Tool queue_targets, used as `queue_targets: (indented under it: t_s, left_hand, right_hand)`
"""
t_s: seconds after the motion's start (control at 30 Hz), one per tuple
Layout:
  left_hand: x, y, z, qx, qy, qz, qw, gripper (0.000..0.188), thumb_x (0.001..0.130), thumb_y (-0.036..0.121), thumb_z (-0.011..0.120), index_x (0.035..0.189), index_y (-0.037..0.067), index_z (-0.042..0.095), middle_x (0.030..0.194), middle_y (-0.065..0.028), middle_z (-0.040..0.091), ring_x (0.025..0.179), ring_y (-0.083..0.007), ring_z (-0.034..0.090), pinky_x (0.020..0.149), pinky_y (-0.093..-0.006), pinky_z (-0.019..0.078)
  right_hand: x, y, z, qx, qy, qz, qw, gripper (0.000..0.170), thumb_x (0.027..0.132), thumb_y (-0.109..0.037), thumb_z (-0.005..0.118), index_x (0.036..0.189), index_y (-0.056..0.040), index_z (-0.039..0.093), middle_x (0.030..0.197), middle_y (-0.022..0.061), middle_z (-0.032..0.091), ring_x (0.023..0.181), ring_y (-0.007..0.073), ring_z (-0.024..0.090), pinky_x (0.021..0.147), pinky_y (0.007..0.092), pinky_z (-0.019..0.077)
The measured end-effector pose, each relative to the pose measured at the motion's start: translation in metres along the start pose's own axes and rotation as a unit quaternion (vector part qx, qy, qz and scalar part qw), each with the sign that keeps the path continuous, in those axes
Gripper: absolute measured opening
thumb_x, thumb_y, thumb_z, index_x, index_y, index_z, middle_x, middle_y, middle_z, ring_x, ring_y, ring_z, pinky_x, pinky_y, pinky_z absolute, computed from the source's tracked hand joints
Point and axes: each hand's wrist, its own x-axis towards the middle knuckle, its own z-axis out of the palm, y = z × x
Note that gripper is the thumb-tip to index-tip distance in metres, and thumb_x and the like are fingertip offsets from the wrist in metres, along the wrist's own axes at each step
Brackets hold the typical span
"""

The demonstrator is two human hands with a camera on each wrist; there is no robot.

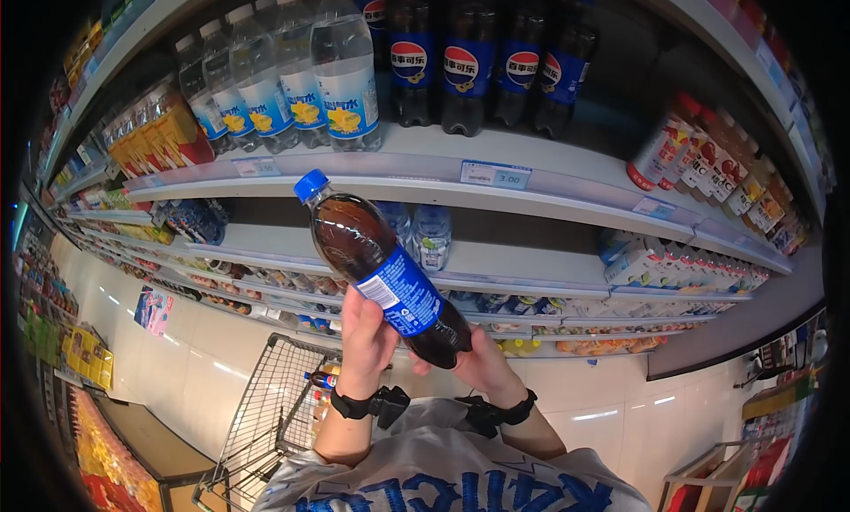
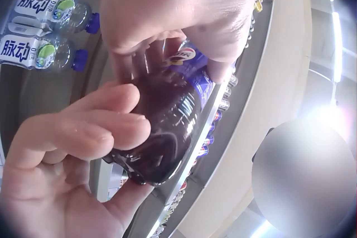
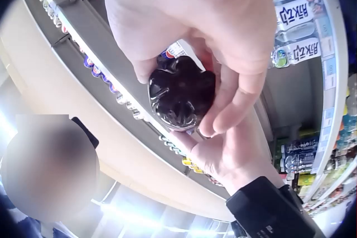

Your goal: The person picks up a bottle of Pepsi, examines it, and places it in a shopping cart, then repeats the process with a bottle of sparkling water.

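Observation:
A cola bottle (image 1: 356,238) with a blue cap (image 1: 311,185) and blue label is held up before the shelves, tilted so its cap points to the upper left. My left hand (image 1: 363,339) grips its label part from below. My right hand (image 1: 484,366) holds it at the base, fingers and thumb round the end. In the left wrist view, the dark lower part of the bottle (image 2: 162,115) lies between both hands. The right wrist view looks onto the lobed bottle base (image 3: 181,95), with right fingers (image 3: 242,95) curled beside it.
Cola bottles (image 1: 469,65) and clear soda bottles (image 1: 345,83) line the upper shelf, whose edge (image 1: 416,186) is close behind the held bottle. Juice bottles (image 1: 708,158) stand at the right. A wire shopping cart (image 1: 257,406) with bottles inside is at lower left.

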Motion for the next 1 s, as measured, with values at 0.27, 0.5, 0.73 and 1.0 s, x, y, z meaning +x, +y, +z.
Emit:
queue_targets:
  t_s: [0.27,0.5,0.73,1.0]
  left_hand:
    - [0.007,0.013,0.007,0.153,0.017,0.022,0.988,0.062,0.092,0.035,0.066,0.136,0.000,0.040,0.126,-0.0118,0.056,0.114,-0.0194,0.057,0.095,-0.0346,0.0476]
    - [0.006,0.007,0.019,0.171,0.018,0.027,0.985,0.068,0.087,0.030,0.074,0.135,-0.002,0.039,0.124,-0.0121,0.058,0.112,-0.0182,0.058,0.096,-0.0308,0.0463]
    - [0.006,0.000,0.014,0.084,0.049,-0.009,0.995,0.050,0.096,0.022,0.062,0.137,0.002,0.042,0.125,-0.0092,0.060,0.113,-0.0158,0.059,0.097,-0.0318,0.0458]
    - [-0.003,0.004,0.009,0.066,0.019,0.002,0.998,0.070,0.088,0.035,0.071,0.138,0.001,0.036,0.131,-0.0121,0.054,0.119,-0.0217,0.055,0.100,-0.0378,0.0440]
  right_hand:
    - [0.003,0.002,0.008,-0.149,0.080,-0.154,0.974,0.080,0.082,-0.018,0.077,0.144,0.0050,0.032,0.143,0.0136,0.043,0.130,0.0235,0.047,0.110,0.0381,0.0373]
    - [0.012,0.002,0.016,-0.242,0.166,-0.238,0.926,0.087,0.066,0.002,0.085,0.137,-0.0052,0.034,0.135,0.0111,0.045,0.128,0.0219,0.047,0.106,0.0369,0.0412]
    - [0.009,0.014,0.001,-0.407,0.161,-0.281,0.854,0.091,0.065,-0.010,0.090,0.136,-0.0069,0.033,0.135,0.0103,0.042,0.128,0.0212,0.044,0.100,0.0370,0.0449]
    - [0.003,-0.003,0.006,-0.048,0.030,-0.007,0.998,0.095,0.080,-0.056,0.072,0.145,-0.0010,0.029,0.138,0.0143,0.046,0.130,0.0227,0.043,0.105,0.0390,0.0389]
